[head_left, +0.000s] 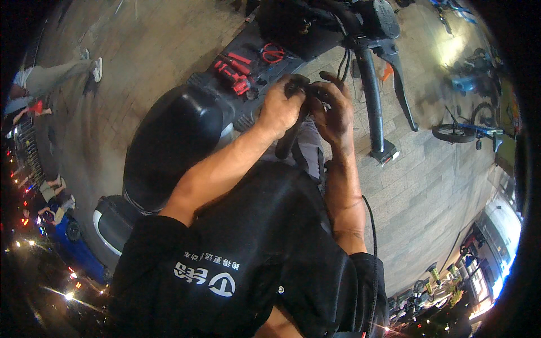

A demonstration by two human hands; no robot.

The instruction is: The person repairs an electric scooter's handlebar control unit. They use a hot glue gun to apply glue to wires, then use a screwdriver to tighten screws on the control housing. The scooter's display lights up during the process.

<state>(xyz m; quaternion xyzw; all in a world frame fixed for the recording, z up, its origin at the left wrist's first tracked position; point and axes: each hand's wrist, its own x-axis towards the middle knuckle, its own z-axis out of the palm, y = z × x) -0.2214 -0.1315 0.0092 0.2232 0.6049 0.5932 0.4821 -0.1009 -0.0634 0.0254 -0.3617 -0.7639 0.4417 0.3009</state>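
Pinching the far end of a black, tube-shaped piece point(290, 139) in left hand point(280, 109), with right hand point(333, 114) curled there, cannot tell whether gripping; left of a dark metal handlebar point(369, 101). Apparently working that end by fingertip; next, likely calling for steady left-hand support.

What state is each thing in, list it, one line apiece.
Left hand: closed on the black piece, fingertips darkened.
Right hand: bent, at the piece's upper end; whether closed on it is unclear.
Black piece: held up, long and narrow.
Handlebar tube: no hand on it.
Lever: not squeezed, a gap from the tube.
Red-handled scissors: lying down, blades unclear.
Red tools: lying down.
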